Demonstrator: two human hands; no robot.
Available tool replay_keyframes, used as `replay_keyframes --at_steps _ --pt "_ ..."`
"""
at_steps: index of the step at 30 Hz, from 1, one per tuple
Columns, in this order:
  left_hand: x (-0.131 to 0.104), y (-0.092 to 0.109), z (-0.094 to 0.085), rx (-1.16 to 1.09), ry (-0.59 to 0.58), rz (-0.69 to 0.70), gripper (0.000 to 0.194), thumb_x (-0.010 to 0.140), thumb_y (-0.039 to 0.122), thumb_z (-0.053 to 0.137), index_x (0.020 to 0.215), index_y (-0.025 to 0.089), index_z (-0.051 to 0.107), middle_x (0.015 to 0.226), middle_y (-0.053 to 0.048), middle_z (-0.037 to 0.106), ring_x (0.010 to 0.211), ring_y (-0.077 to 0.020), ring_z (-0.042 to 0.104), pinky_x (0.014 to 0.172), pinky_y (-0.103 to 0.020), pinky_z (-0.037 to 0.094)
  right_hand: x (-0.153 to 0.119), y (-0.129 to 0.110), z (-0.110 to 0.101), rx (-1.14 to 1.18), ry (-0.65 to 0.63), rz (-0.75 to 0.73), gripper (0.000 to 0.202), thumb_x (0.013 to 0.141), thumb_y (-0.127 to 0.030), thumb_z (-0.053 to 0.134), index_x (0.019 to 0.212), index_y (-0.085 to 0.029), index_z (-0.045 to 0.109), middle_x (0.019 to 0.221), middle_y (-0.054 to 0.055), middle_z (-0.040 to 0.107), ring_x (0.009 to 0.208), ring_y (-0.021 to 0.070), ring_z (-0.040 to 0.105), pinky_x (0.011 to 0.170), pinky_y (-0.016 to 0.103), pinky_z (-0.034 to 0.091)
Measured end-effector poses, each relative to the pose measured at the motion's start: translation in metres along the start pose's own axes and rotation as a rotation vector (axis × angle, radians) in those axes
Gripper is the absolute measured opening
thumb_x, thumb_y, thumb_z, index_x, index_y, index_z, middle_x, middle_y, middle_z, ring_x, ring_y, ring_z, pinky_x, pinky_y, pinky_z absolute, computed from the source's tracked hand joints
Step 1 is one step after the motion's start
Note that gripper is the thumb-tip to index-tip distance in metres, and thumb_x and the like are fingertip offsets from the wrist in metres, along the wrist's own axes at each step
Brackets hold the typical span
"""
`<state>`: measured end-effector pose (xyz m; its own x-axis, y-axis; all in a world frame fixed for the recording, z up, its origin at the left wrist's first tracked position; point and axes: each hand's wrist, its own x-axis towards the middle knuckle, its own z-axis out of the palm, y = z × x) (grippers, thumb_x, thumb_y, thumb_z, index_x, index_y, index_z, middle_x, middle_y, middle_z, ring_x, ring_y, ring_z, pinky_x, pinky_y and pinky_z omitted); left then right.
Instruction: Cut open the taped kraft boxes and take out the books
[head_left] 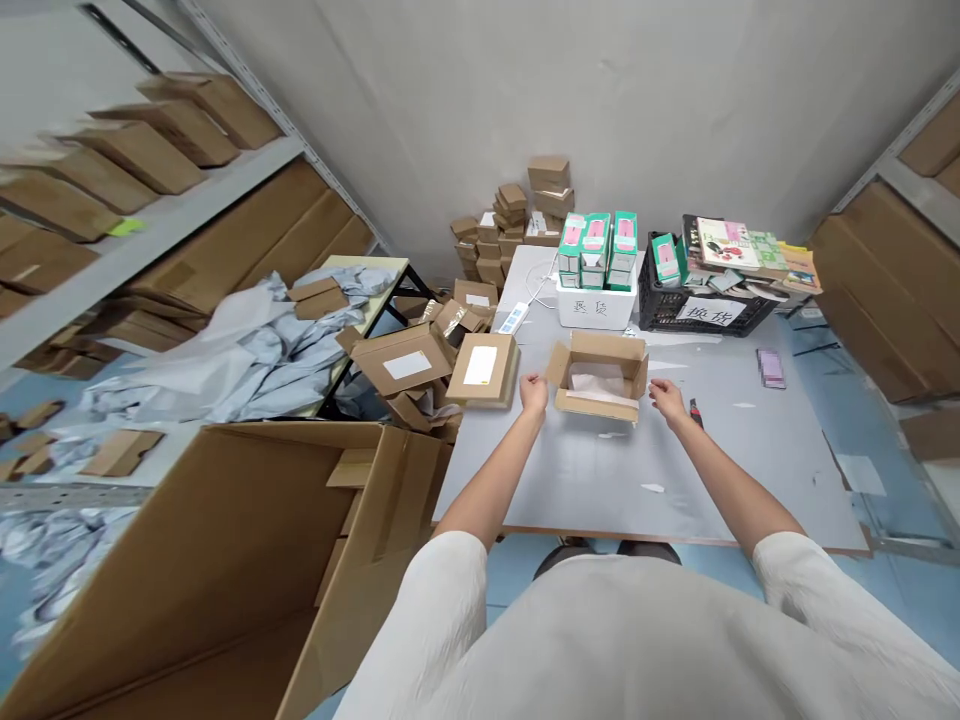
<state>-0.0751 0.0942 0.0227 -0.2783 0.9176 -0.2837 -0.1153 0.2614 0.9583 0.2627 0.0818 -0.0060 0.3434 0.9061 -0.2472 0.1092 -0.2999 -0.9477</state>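
Note:
An open cardboard box [600, 405] stands on the grey table [570, 480], its flaps spread and pale wrapping [596, 380] inside. Just left of it is my left hand [533, 393], its fingers curled together near the left flap; what they hold, if anything, is too small to make out. My right hand [666, 396] is beside the right flap, fingers bent, thumb and fingertips close together, contact unclear. A red and black cutter [696, 412] lies right of my right hand. To the left sits a closed box [482, 368] with a white label.
Behind stand a white bin [594, 308] of green boxes and a black crate [701, 314] of books. A power strip [514, 318] and a phone [770, 368] lie on the table. A large open carton [360, 560] stands at the left.

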Motion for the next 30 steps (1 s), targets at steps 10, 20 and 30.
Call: replay_keyframes --at_steps 10,20,30 --pt "0.003 -0.02 0.015 0.06 -0.242 -0.077 0.035 0.072 0.026 0.081 0.107 0.026 0.078 0.132 -0.01 0.078 0.138 -0.0289 0.066 0.122 -0.043 0.045 0.013 0.014 0.021 -0.176 -0.039 0.042 0.058 0.075 -0.052 0.076 0.124 -0.022 0.072 0.108 0.009 0.074 0.088 0.0226 0.069 0.079 0.036 0.06" --pt "-0.008 -0.023 0.017 0.417 -0.247 0.107 0.03 0.069 0.027 0.08 0.098 0.025 0.079 0.129 -0.011 0.074 0.145 -0.0352 0.059 0.128 -0.043 0.04 0.024 0.012 0.027 -0.263 -0.117 -0.015 0.044 0.069 -0.029 0.07 0.113 -0.021 0.077 0.101 0.007 0.083 0.092 0.0255 0.076 0.086 0.037 0.063" --pt "-0.027 0.028 -0.019 0.299 -0.088 0.181 0.034 0.074 0.023 0.084 0.107 0.026 0.082 0.129 -0.01 0.066 0.132 -0.0301 0.064 0.128 -0.04 0.038 0.018 -0.035 0.055 -0.223 -0.232 -0.245 0.053 0.072 -0.029 0.062 0.122 -0.024 0.078 0.114 0.006 0.083 0.107 0.0262 0.076 0.101 0.041 0.059"
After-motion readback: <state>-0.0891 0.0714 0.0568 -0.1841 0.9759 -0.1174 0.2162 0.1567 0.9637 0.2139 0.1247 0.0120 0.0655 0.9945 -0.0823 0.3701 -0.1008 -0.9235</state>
